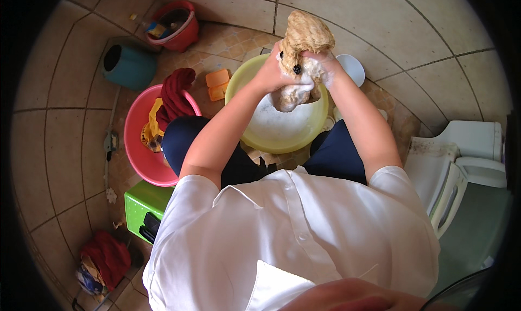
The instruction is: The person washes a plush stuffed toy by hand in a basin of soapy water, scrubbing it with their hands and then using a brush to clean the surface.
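Note:
Both my hands grip a wet, tan, fluffy item (307, 30) that looks like a plush toy, raised over a yellow-green plastic basin (281, 147). White suds cling to its lower part, and two small black textured knobs show on its side. My left hand (272, 73) wraps around its left side. On the right, my right hand (325, 64) squeezes its middle, with foam on the wrist. Cloudy, foamy water (274, 125) fills the basin between my knees. Some of my fingers are hidden behind the tan fabric.
Left of my knee stands a pink basin (136, 148) with a dark red cloth (177, 95) over its rim. An orange soap box (217, 81), a teal container (136, 66) and a red bucket (192, 30) sit beyond. Nearby are a green stool (148, 199) and a white appliance (431, 156).

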The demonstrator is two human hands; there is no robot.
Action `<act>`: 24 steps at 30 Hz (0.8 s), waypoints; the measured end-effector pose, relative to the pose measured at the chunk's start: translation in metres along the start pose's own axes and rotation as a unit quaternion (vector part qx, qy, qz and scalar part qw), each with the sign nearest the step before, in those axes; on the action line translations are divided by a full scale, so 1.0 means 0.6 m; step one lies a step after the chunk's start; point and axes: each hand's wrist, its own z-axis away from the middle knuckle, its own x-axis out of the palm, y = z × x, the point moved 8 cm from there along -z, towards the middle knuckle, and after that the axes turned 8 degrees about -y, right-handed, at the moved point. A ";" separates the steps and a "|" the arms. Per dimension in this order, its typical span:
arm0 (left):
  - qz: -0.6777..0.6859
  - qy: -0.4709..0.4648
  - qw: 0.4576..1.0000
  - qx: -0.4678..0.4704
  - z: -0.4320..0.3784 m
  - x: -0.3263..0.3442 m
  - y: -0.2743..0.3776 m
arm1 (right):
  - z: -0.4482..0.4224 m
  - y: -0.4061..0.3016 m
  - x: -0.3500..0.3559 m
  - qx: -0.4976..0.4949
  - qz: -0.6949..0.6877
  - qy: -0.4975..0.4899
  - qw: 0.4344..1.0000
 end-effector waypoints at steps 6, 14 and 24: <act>-0.014 0.017 0.995 -0.093 0.014 -0.013 -0.036 | -0.010 0.010 0.029 -0.019 -0.027 -0.006 0.999; 0.016 0.053 0.989 -0.140 0.033 0.000 -0.026 | -0.020 -0.005 0.014 -0.133 0.123 0.047 0.982; 0.162 -0.044 0.981 -0.101 0.014 -0.018 0.034 | 0.006 -0.023 0.029 -0.020 -0.059 -0.082 0.995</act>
